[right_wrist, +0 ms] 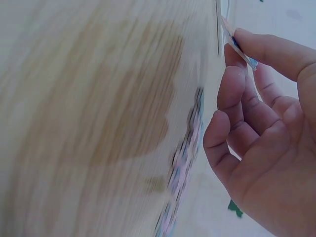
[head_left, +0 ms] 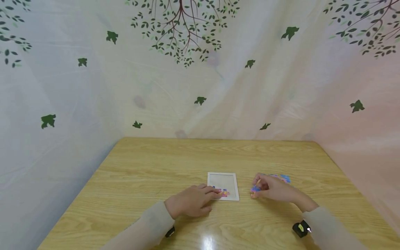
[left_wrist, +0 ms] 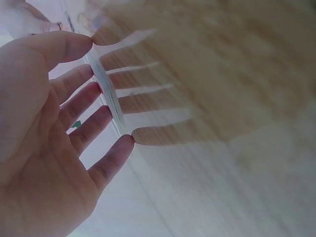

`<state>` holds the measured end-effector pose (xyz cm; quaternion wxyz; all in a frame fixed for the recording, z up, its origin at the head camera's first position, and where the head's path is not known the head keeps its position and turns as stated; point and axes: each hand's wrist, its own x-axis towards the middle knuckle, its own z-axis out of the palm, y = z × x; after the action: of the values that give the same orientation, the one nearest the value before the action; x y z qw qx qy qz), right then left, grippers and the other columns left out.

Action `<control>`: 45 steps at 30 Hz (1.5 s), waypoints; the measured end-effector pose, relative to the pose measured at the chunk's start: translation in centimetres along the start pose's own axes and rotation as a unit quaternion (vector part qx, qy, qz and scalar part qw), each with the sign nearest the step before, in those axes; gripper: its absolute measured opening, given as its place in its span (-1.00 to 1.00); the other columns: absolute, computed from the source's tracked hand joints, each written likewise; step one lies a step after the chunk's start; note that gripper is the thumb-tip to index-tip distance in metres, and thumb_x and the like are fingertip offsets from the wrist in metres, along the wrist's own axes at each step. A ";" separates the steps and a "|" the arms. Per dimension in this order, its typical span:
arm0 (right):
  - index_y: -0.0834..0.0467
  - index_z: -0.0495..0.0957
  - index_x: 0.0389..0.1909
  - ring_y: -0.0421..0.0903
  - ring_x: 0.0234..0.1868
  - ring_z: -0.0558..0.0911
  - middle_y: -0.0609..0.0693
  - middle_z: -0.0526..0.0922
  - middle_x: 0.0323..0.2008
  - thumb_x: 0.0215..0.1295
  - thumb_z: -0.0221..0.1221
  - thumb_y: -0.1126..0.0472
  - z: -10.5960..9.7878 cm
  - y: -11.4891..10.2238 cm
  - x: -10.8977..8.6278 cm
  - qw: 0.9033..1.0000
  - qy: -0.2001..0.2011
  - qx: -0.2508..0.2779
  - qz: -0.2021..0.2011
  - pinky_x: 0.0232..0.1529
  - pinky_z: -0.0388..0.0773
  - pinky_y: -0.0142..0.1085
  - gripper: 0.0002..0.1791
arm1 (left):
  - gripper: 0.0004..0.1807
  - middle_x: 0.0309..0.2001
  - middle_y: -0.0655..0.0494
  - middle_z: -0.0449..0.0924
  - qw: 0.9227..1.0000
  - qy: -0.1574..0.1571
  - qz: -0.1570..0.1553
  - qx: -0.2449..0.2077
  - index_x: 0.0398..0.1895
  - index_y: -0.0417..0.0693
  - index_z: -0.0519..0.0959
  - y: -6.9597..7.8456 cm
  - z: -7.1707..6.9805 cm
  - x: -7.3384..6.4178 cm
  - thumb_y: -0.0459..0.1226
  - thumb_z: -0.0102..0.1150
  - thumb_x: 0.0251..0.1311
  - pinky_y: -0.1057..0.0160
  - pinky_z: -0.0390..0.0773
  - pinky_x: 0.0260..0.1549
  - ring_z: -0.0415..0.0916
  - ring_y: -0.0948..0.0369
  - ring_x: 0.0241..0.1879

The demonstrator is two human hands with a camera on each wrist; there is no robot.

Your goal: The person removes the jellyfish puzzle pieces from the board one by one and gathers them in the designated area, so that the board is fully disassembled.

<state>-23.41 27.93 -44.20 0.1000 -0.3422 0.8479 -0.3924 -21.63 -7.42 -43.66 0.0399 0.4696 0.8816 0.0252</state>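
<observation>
A white-rimmed puzzle tray [head_left: 236,187] lies on the table, with a few joined colourful pieces [head_left: 224,193] along its near edge. My left hand [head_left: 193,201] lies across the tray's near left corner, its fingertips at those pieces and partly hiding them. In the left wrist view, the fingers of that hand [left_wrist: 59,128] are spread and touch the tray's edge [left_wrist: 109,91]. To the tray's right, my right hand [head_left: 276,189] pinches a blue and orange puzzle piece [head_left: 254,189]. The right wrist view shows this thin piece [right_wrist: 239,48] edge-on between thumb and fingers.
Loose puzzle pieces [head_left: 285,178] lie behind the right hand, which partly hides them; they show as a low row [right_wrist: 182,165] in the right wrist view. The wooden table [head_left: 150,159] reaches back to a curtain [head_left: 156,93] printed with leaves and branches.
</observation>
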 end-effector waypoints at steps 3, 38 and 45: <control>0.24 0.44 -0.03 -0.38 -0.47 0.40 -0.11 0.60 -0.40 0.41 0.29 0.32 -0.9 0.6 -1.4 1.000 -0.002 0.009 -0.002 -0.50 0.39 -0.45 -0.75 | -0.45 0.45 0.19 0.42 1.000 -0.004 -0.004 0.000 0.50 0.08 0.41 0.0 -0.1 -0.1 -0.15 0.12 0.48 0.16 0.41 0.36 0.39 0.15 0.39; 0.45 0.50 0.03 -0.36 -0.33 0.44 0.00 0.46 -0.21 0.44 0.21 0.39 -4.4 4.4 -9.6 0.995 0.014 0.041 0.090 -0.40 0.52 -0.42 -0.75 | -0.43 0.47 0.21 0.38 1.000 -0.006 -0.002 0.009 0.53 0.07 0.38 -0.3 0.2 -0.1 -0.11 0.10 0.50 0.14 0.42 0.35 0.36 0.14 0.42; 0.44 0.48 0.05 -0.33 -0.32 0.50 0.02 0.44 -0.20 0.46 0.19 0.39 -4.4 4.4 -9.7 0.994 0.018 0.048 0.092 -0.36 0.58 -0.39 -0.75 | -0.44 0.48 0.22 0.37 1.000 -0.007 -0.001 0.007 0.53 0.07 0.38 -0.4 0.3 -0.1 -0.11 0.09 0.51 0.13 0.43 0.35 0.35 0.14 0.42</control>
<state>-20.32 38.94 -45.46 0.1367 -0.2500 0.8577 -0.4280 -21.87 -7.70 -43.98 0.0434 0.4689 0.8821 0.0157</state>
